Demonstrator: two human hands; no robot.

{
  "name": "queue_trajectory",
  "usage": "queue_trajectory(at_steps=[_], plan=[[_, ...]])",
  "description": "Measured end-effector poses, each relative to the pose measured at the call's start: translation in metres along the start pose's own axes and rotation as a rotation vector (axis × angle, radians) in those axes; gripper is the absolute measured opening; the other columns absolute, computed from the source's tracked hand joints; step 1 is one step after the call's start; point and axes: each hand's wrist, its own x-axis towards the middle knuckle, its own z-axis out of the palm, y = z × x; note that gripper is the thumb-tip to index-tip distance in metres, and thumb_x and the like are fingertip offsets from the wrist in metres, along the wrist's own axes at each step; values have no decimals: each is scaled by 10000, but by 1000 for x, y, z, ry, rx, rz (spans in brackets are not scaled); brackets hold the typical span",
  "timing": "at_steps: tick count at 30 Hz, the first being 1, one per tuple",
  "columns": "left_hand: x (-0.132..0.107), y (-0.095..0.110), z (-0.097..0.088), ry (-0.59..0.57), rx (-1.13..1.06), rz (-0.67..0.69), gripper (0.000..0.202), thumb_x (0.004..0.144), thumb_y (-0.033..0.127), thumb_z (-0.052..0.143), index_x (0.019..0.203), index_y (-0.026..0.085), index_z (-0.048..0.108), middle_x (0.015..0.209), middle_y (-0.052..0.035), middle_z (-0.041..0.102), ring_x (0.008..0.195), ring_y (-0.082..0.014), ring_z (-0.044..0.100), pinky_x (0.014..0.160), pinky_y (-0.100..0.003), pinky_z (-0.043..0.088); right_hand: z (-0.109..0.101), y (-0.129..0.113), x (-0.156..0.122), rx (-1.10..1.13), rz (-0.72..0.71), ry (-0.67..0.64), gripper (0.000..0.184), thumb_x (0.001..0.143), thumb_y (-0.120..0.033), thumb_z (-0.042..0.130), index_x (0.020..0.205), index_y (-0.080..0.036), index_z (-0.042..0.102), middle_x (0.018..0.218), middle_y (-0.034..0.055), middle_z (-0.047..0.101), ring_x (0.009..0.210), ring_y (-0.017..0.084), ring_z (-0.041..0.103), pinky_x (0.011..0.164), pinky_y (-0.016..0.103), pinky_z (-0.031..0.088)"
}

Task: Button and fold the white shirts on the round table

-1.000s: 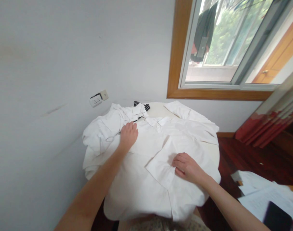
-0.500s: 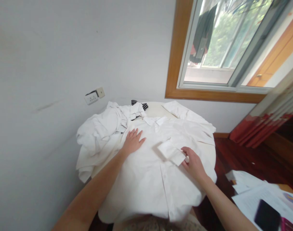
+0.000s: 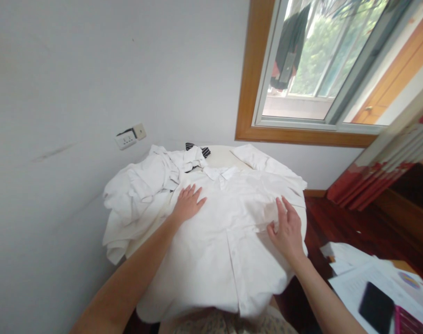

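White shirt (image 3: 209,241) | collar (image 3: 217,173) toward wall (image 3: 173,69) | long axis near-to-far

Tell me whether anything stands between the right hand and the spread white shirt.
Nothing visible does: the right hand is directly over the shirt. The bunched white cloth lies to the left, out of the way.

Dark phone (image 3: 376,306) on loose papers (image 3: 349,280).
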Motion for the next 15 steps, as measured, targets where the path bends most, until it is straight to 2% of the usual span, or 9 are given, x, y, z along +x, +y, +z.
queue_trajectory(at_steps=[2,4,6,8,10,15], plan=[[0,0,0,4,14,5,600,904,540,335,1373,189,465,1456,-148,391,1354,-316,333,1117,-476,224,-4,-2,2,-32,-71,-35,595,786,-189,488,1375,-218,415,1458,112,341,1352,320,275,1071,553,255],[0,0,0,12,23,6,599,905,538,331,1369,186,471,1449,-150,402,1347,-318,346,1111,-477,236,-4,-4,3,-53,-133,-121,430,805,-200,505,1228,-242,572,1412,75,430,1366,302,265,1112,555,154],[0,0,0,22,27,6,594,905,538,331,1363,191,480,1444,-143,413,1343,-314,353,1110,-473,240,0,-7,3,-60,-181,-226,331,844,-233,499,1147,-249,632,1371,66,494,1362,282,288,1125,539,121],[-1,0,0,28,28,8,589,904,538,335,1359,197,487,1442,-135,418,1344,-309,354,1112,-469,238,7,-9,1,-62,-226,-337,346,895,-298,459,1204,-259,610,1400,64,476,1372,273,277,1124,533,128],[-1,1,1,33,22,2,584,901,542,339,1356,209,491,1442,-126,419,1346,-304,353,1116,-476,228,14,-10,-2,-67,-236,-439,414,939,-384,388,1315,-279,525,1458,50,408,1395,274,232,1113,547,146],[-3,-3,2,47,1,-39,571,891,573,342,1361,279,478,1445,-82,423,1354,-300,341,1123,-540,170,22,-6,-11,-96,-92,-603,551,958,-537,227,1435,-293,355,1527,45,265,1416,283,168,1090,589,160]])
